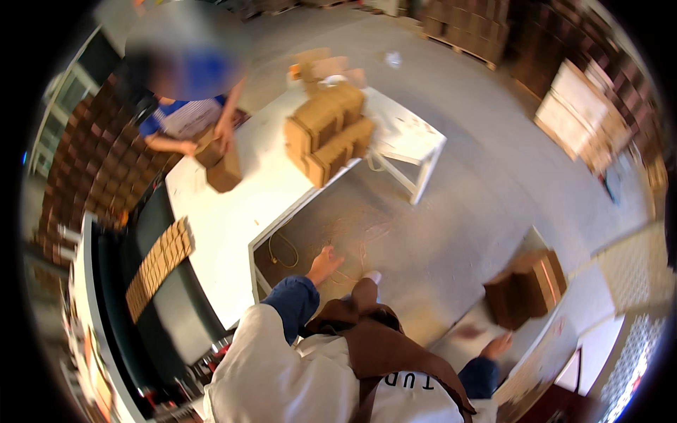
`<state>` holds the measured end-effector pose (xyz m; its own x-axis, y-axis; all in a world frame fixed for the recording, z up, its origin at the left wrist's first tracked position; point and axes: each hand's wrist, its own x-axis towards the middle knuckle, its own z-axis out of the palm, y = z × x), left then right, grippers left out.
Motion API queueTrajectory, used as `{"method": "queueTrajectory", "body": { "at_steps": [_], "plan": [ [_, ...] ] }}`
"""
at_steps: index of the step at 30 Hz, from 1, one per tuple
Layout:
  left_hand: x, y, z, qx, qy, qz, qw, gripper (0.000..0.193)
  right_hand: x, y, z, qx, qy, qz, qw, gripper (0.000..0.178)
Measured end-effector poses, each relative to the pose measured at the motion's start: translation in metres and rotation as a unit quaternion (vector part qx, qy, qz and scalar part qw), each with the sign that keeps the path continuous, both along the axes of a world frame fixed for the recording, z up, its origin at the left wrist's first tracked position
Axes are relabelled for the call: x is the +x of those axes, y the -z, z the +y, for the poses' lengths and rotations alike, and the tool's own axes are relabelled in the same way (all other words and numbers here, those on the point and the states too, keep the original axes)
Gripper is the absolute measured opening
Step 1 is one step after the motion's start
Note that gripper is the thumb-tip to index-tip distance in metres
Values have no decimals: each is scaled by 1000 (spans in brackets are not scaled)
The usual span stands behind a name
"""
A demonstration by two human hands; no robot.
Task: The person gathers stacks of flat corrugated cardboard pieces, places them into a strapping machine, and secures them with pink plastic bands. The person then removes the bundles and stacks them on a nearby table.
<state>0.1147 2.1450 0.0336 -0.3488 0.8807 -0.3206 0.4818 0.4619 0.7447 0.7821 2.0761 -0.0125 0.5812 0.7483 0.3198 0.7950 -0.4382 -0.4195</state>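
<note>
My left hand is held out over the floor, just off the white table's near edge, its fingers apart and nothing in them. My right hand is low at the right, beside the near edge of a brown cardboard bundle. Its fingers look loosely stretched and slightly blurred, with no grip on the bundle visible. The bundle rests on a pale low surface, and a thin light strip crosses its right side. Both my sleeves end in dark blue cuffs.
Across the white table a co-worker handles a brown carton. Strapped cardboard bundles are piled on its far end. A dark conveyor on the left carries a row of cardboard pieces. Yellow cord lies under the table.
</note>
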Motion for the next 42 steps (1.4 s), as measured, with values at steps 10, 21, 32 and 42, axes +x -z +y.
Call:
{"method": "queueTrajectory", "body": {
  "at_steps": [10, 21, 32, 42],
  "plan": [
    [-141, 36, 13, 11, -224, -98, 970, 68, -236, 6, 45, -264, 21, 352, 898, 30],
    [-184, -98, 217, 241, -127, -18, 962, 105, -527, -158, 507, -178, -442, 375, 795, 52],
    [-191, -99, 216, 147, -244, -110, 952, 105, -707, -209, 622, -410, -598, 352, 593, 67],
    [-221, -59, 226, 232, -105, -34, 966, 120, -729, -181, 602, -347, -677, 291, 580, 52]
  ]
}}
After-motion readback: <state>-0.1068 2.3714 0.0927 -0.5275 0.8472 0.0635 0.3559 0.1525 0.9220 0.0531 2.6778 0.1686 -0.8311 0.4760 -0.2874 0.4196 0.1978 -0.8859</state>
